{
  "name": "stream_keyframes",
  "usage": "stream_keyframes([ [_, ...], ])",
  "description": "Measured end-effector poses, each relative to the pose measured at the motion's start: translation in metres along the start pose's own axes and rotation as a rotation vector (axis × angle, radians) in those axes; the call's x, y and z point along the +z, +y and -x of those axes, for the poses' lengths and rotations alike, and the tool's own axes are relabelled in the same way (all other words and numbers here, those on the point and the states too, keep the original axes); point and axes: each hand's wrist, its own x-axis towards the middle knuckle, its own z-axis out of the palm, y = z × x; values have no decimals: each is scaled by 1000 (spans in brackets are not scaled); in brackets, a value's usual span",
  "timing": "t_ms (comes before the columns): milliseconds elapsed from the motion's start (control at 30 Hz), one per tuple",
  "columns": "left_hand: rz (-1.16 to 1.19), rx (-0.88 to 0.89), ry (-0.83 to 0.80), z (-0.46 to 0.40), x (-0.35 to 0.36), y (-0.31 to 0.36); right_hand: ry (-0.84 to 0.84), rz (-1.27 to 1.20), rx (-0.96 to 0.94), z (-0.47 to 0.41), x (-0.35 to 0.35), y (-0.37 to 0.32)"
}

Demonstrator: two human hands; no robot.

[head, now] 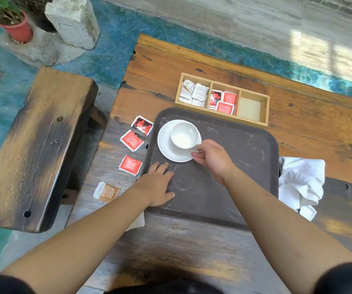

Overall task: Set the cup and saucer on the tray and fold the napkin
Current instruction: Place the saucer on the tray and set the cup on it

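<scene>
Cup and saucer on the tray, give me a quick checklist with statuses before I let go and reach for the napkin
1. Saucer fully on the tray: ok, it lies in the far left part, inside the rim.
2. Cup upright on the saucer: ok, mouth up, looks empty.
3. Cup centred on the saucer: cannot tell, it appears offset toward the far side.
4. Right hand off the cup: not ok, fingers are at the handle.
5. Left hand steadying the tray: ok, flat on its near left part.
6. Napkin folded: not ok, it lies crumpled on the table beside the tray's right edge.
</scene>
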Motion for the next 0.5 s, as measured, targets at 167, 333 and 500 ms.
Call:
stream_keyframes([
  [167,173,-9,96,-8,-16,-8,-6,16,-4,-2,-1,1],
  [333,343,-63,285,-19,-43,-17,-8,82,-34,-2,-3,0],
  [500,458,-123,432,-33,-67,-23,-13,181,-77,0,-4,-3],
])
